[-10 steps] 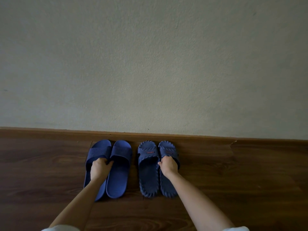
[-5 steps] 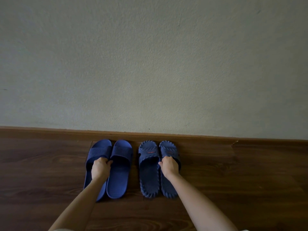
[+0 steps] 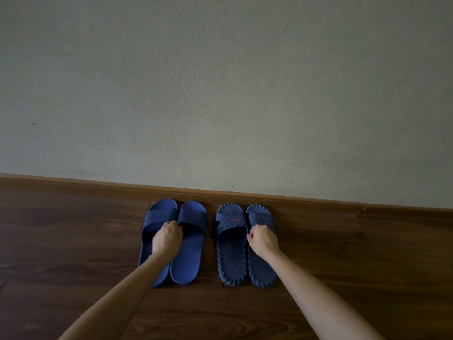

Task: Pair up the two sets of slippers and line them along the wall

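Two pairs of slippers stand side by side on the wooden floor, toes against the skirting board. The left pair (image 3: 188,241) is bright blue with ribbed straps. The right pair (image 3: 231,249) is darker blue with scalloped edges and a small red label. My left hand (image 3: 168,239) grips the straps of the bright blue pair where the two slippers meet. My right hand (image 3: 263,239) grips the straps of the dark pair at the inner edge of its right slipper. Both hands have curled fingers, and their tips are hidden under the straps.
A plain pale wall (image 3: 220,94) rises behind the slippers, with a brown skirting board (image 3: 73,185) along its foot. Dark wooden floor (image 3: 61,241) stretches to the left, right and front of the slippers.
Both hands stay on their pairs. The slippers have hardly shifted; the view has tilted slightly.
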Available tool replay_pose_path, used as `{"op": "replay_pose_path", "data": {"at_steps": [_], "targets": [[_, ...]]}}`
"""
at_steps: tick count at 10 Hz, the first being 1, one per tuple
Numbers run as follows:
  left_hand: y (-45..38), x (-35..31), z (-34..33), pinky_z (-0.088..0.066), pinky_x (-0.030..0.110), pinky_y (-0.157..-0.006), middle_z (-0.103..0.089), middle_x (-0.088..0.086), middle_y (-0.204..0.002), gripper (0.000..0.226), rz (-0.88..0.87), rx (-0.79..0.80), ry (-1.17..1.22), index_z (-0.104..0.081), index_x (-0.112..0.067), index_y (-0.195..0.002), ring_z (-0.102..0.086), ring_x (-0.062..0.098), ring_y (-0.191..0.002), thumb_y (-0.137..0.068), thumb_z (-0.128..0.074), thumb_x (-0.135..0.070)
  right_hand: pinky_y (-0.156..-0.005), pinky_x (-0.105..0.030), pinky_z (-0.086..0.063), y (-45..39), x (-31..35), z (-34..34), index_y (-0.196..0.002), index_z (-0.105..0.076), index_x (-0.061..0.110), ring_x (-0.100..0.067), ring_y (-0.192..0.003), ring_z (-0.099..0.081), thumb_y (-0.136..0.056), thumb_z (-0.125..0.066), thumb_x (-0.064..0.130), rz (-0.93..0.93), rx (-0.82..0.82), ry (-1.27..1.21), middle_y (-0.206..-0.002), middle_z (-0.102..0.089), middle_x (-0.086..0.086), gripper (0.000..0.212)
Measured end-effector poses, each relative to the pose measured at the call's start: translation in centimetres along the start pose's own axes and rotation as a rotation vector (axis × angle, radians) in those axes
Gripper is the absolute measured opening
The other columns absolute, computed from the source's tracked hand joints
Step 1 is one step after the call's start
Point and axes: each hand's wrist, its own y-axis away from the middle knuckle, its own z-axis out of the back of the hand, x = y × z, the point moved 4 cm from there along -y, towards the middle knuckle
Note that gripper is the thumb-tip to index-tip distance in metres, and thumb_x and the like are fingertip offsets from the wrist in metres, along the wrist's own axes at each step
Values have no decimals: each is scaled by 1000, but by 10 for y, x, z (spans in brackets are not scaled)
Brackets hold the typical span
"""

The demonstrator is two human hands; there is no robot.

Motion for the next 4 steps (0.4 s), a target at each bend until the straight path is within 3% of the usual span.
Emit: {"op": "replay_pose_path", "data": {"at_steps": [1,2,3,4], "targets": [[14,-14,-16,-43,40,-64,-57,14,-107,17,-64,101,91,-52,-4,-101,-59,34,-89,-95,-39,-13,-47,-27,-41,7,8,3,-67,-59,12,-19,-54,-56,-95,-53,26,102,19,11,-61,-56,-1,32],[26,-25,-20,-43,38,-61,-60,10,-95,19,-125,214,98,-55,-6,-103,-58,30,-83,-94,-42,-16,-42,-24,-33,17,22,13,-65,-58,13,-13,-45,-46,-96,-51,27,215,44,9,-55,-51,2,34],[27,-38,-4,-51,50,-67,-61,19,-74,27,-223,304,159,-61,3,-83,-52,23,-64,-92,-47,-19,-40,-23,-31,25,35,23,-78,-67,11,-12,-45,-47,-96,-51,29,338,30,5,-61,-59,-1,30],[35,-55,23,-54,46,-74,-66,16,-78,26,-296,344,227,-66,-3,-85,-60,26,-71,-93,-47,-18,-40,-23,-31,38,44,33,-85,-69,13,-12,-49,-51,-95,-51,30,395,32,8,-68,-65,-3,26]]}}
